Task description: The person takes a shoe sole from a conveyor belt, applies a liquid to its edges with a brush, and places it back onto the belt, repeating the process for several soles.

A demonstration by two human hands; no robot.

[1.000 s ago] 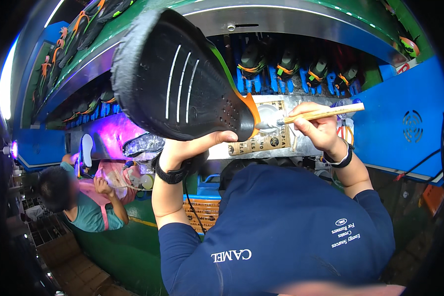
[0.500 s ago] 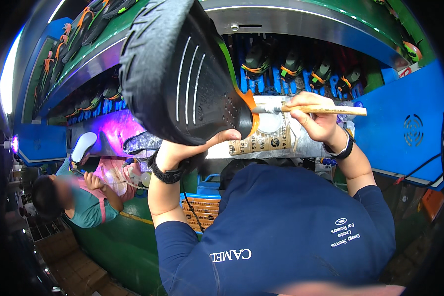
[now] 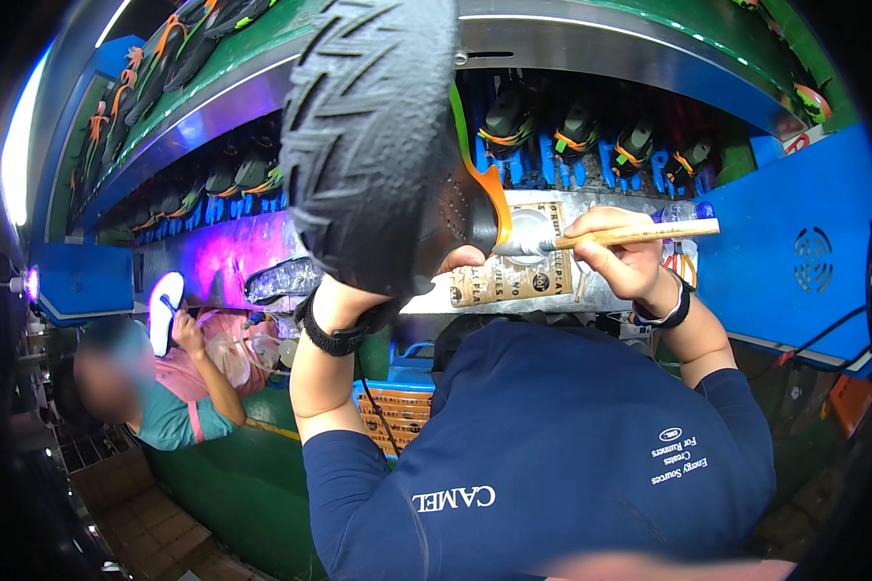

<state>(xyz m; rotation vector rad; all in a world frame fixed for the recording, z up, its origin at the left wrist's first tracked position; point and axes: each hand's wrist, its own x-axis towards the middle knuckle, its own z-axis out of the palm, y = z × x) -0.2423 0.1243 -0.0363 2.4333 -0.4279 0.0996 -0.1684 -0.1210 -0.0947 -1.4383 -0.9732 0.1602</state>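
Observation:
A large black shoe (image 3: 363, 165) with a chunky zigzag tread and an orange-and-green edge fills the upper middle of the head view. My left hand (image 3: 351, 298) is closed round it from below, its thumb against the orange-edged end; the other fingers are hidden. Between the fingers of my right hand (image 3: 622, 259) is a brush with a wooden handle (image 3: 673, 231). Its whitish bristles lie at the shoe's orange edge; whether they touch cannot be made out. Behind the bristles, a round white dish (image 3: 527, 221) rests on brown printed paper (image 3: 499, 286).
Several shoes (image 3: 576, 136) stand on blue holders under the metal-edged green machine (image 3: 630, 44). A blue cabinet (image 3: 780, 232) closes off the right side. At the left, a co-worker (image 3: 199, 387) holds a white sole (image 3: 165, 312). A dark sole (image 3: 279, 281) lies on the bench.
My left hand has turned the shoe, so its tread faces me more and the white-lined side is out of sight. My right hand and the brush sit slightly lower. The co-worker's sole has turned.

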